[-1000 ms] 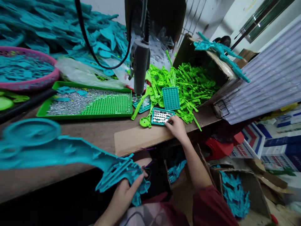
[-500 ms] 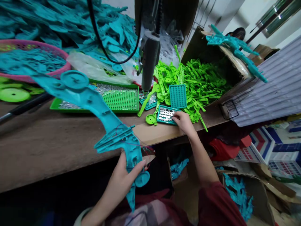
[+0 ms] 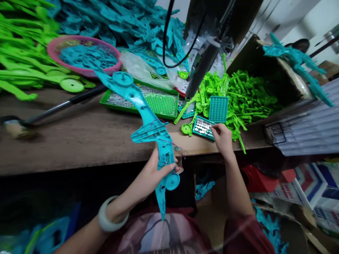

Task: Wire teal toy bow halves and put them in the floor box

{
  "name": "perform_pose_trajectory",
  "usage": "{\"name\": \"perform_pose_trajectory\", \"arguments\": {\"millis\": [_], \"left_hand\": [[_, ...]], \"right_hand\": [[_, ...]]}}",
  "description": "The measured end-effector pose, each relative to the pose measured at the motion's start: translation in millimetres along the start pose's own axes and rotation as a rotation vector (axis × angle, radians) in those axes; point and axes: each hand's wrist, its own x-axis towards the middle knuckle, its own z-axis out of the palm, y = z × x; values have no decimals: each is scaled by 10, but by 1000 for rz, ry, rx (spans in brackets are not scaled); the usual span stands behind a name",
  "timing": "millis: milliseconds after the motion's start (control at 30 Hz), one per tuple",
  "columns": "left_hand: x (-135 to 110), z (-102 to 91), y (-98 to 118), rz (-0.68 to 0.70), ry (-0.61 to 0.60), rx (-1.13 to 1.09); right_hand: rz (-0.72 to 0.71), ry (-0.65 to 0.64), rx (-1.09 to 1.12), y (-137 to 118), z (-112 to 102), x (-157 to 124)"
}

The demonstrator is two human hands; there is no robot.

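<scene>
My left hand (image 3: 149, 173) is wrapped round the lower part of a long turquoise plastic shell (image 3: 145, 111), held tilted over the bench edge with its inner side up. Thin red and dark wires (image 3: 181, 152) dangle from the shell beside my fingers. At the right end of a small teal tray (image 3: 198, 134), my right hand (image 3: 224, 139) has thumb and fingers pinched together. Rows of shiny round discs, like button cells (image 3: 202, 126), fill that tray. Whatever the pinched fingertips hold is too small to make out. Behind stands another teal tray (image 3: 218, 108).
A screwdriver-like tool (image 3: 202, 70) hangs over the bench. Behind the shell lies a green tray of small metal parts (image 3: 173, 114). A pink basket (image 3: 53, 58), a hammer (image 3: 50, 113), green plastic pieces (image 3: 249, 95) and a cardboard box (image 3: 290, 76) surround the work area.
The view has swung left, bringing the hammer and a green pile into sight. My left hand still holds the shell, and my right fingers stay at the disc tray.
</scene>
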Motion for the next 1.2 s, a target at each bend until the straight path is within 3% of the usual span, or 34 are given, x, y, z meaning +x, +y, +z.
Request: {"name": "perform_pose_trajectory", "arguments": {"millis": [267, 500, 600, 667, 733, 867, 967, 1100, 1200], "left_hand": [[8, -72, -134, 59, 21, 156], [11, 7, -137, 60, 48, 127], [7, 17, -124, 73, 45, 130], [-2, 26, -120, 72, 36, 148], [-15, 35, -127, 66, 7, 160], [-53, 40, -170, 127, -13, 261], [-98, 33, -193, 173, -25, 354], [-157, 20, -192, 194, -68, 411], [-171, 5, -202, 190, -78, 414]], "right_hand": [[32, -162, -105, 230, 27, 28], [23, -164, -87, 233, 64, 48], [33, -113, -45, 42, 38, -27], [-1, -50, 35, -237, 21, -189], [-116, -34, 135, -592, 23, -420], [-425, -166, 178, -1165, 129, -818], [-530, -181, 66, -1283, 231, -926], [-585, -227, -97, -1243, 236, -956], [-532, -313, -11, -1231, 154, -989]]}}
